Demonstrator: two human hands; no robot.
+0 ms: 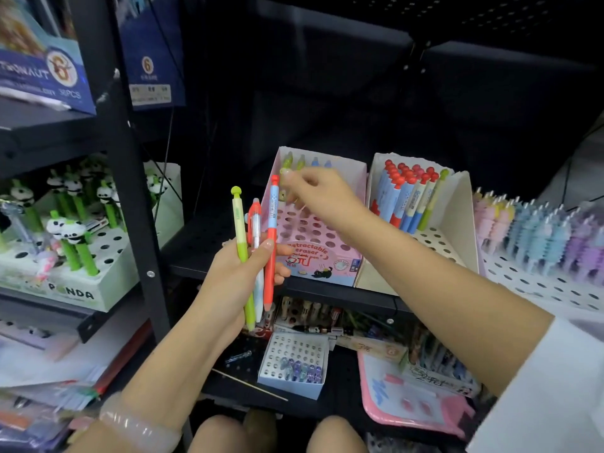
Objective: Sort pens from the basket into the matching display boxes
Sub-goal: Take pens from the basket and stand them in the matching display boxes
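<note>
Head view: the left hand [235,273] grips three pens upright, its fingers [282,266] curled round the barrels. The bundle comprises a green pen [241,243] with a rounded green cap, a red-and-white pen [255,223] in the middle, and a red-and-blue pen [272,223] with a red knob on top. A pale bracelet [140,426] sits on the left wrist.

The right hand [322,194] reaches over the pink display box [330,266], which stands on a black shelf [202,237]. Its fingertips [285,173] pinch together at the rear left of the box, at a yellow-green pen top [287,160]; whether they actually clamp that pen cannot be told. More pen tops stand along the back row of the pink box. Its perforated insert shows many open holes.

Just beside it on the right stands a white display box [464,230] holding red-capped blue pens [402,197] and one green pen. Farther right, a perforated tray [536,282] carries pastel pens. On the left shelf, a panda box [75,292] holds green panda-topped pens. No basket can be identified.
</note>
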